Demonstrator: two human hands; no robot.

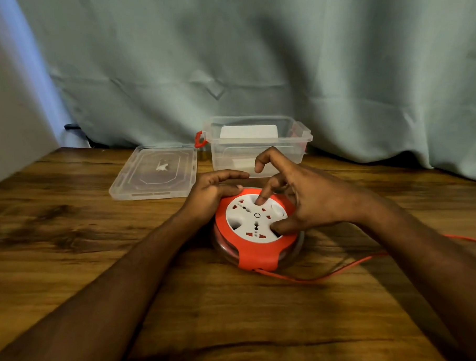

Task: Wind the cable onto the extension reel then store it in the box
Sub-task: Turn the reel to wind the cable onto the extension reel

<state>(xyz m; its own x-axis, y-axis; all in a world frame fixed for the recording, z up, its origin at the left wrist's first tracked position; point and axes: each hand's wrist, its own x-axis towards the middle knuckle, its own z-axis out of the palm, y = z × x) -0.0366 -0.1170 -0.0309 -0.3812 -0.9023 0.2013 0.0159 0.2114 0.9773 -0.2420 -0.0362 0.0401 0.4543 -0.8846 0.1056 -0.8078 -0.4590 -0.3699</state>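
A round extension reel (257, 249) with a red frame and a white socket disc lies flat on the wooden table (97, 241). My left hand (214, 191) grips its far left rim. My right hand (300, 196) rests on the white disc, one finger tip in a recess at the top and the thumb in a recess at the lower right. A thin red cable (344, 268) leaves the reel's near edge and runs right, off the frame. The clear plastic box (257, 144) stands open behind the reel, with red latches.
The box's clear lid (154, 171) lies flat to the left of the box. A pale green curtain (253, 57) hangs behind the table. A grey wall (7, 108) borders the left side.
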